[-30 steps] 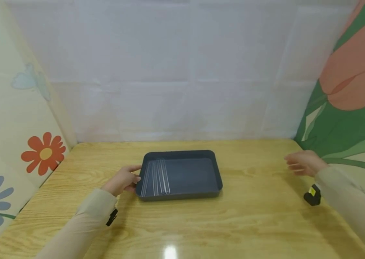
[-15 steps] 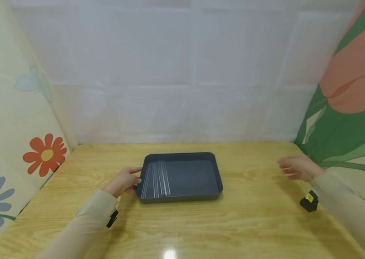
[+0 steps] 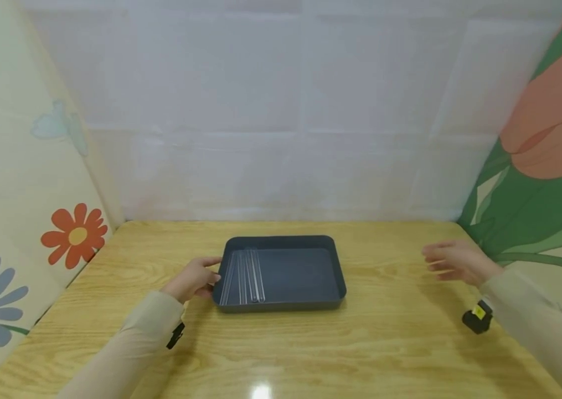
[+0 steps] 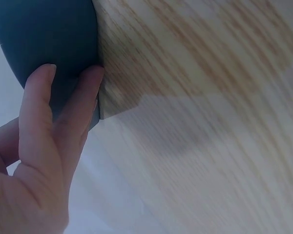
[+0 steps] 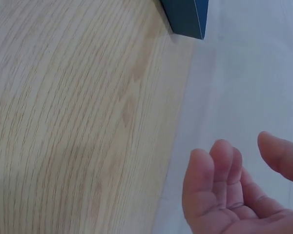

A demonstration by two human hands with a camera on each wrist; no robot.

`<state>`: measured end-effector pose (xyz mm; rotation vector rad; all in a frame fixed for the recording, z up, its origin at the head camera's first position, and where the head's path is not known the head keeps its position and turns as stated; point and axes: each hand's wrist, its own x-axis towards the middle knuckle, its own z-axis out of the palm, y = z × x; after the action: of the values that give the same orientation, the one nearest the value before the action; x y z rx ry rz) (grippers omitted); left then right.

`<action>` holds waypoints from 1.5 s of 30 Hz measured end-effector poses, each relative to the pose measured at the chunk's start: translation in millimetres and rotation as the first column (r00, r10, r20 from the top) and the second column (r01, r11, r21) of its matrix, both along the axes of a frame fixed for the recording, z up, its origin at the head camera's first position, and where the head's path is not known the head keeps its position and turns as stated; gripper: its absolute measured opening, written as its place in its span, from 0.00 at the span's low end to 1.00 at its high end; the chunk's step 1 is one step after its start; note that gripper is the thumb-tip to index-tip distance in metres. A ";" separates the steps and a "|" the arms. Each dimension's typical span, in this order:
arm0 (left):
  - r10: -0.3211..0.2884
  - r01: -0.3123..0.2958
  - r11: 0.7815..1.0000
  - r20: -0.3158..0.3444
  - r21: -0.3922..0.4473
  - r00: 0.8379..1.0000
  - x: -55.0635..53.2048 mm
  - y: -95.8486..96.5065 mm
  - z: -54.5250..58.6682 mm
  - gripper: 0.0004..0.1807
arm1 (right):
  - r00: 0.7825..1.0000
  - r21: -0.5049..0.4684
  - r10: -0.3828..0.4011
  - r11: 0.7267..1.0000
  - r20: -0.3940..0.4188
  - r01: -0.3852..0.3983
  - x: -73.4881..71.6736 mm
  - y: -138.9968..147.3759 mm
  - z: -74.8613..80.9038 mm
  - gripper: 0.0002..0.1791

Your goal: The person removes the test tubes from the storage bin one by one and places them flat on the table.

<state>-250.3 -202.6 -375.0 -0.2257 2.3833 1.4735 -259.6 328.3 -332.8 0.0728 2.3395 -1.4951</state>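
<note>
A dark grey-blue rectangular tray [image 3: 300,306] lies on the wooden table in the head view. Several clear, thin rods [image 3: 251,277] lie lengthwise in its left part. My left hand [image 3: 193,280] is at the tray's left side, fingertips against the outer wall; the left wrist view shows fairly straight fingers [image 4: 39,102] touching that dark wall [image 4: 53,34]. My right hand [image 3: 460,260] hangs over the table, well to the right of the tray, fingers loosely bent and apart from the thumb, holding nothing. A tray corner [image 5: 188,17] shows at the top of the right wrist view.
Wood-grain table [image 3: 360,349] runs back to a white cloth backdrop [image 3: 281,138]. Flower-printed panels stand at the left [image 3: 11,221] and right [image 3: 550,205]. A small black device [image 3: 478,317] with a yellow mark sits under the right wrist.
My right hand has come slightly left, toward the tray. The left hand stays at the tray's side, and the whole view has shifted a little.
</note>
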 end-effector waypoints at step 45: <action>-0.010 0.011 1.000 -0.017 0.016 1.000 1.2 0.3 0.7 0.32 | 0.998 -0.090 0.057 0.994 0.005 -0.057 3.7 -81.1 9.6 0.32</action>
<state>-249.1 -202.2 -374.3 -0.1971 2.3811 1.4954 -255.8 247.2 -323.2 -0.0111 2.2450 -1.5673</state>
